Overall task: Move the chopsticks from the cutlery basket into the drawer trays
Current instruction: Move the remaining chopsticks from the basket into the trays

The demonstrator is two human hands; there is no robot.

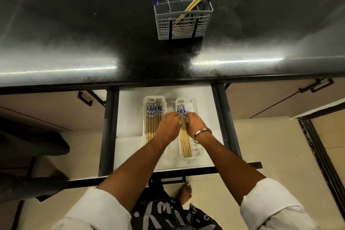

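Observation:
A grey cutlery basket [183, 22] with a purple handle stands on the black counter, with a few blue-topped bamboo chopsticks [197, 0] leaning out of its right rear compartment. Below, the open drawer [130, 102] holds two white trays. The left tray [144, 117] carries a row of several chopsticks [152, 123]. More chopsticks [184, 142] lie in the right tray [195, 153]. My left hand [169, 125] and my right hand [195, 124] meet over the right tray, fingers curled on the chopsticks just below their blue tops.
The glossy black counter [74, 43] runs across the top. Closed cabinet doors with black handles [85, 97] flank the drawer. The drawer's black front edge [205, 169] sits close to my body, and a bare foot [185, 193] shows on the tiled floor.

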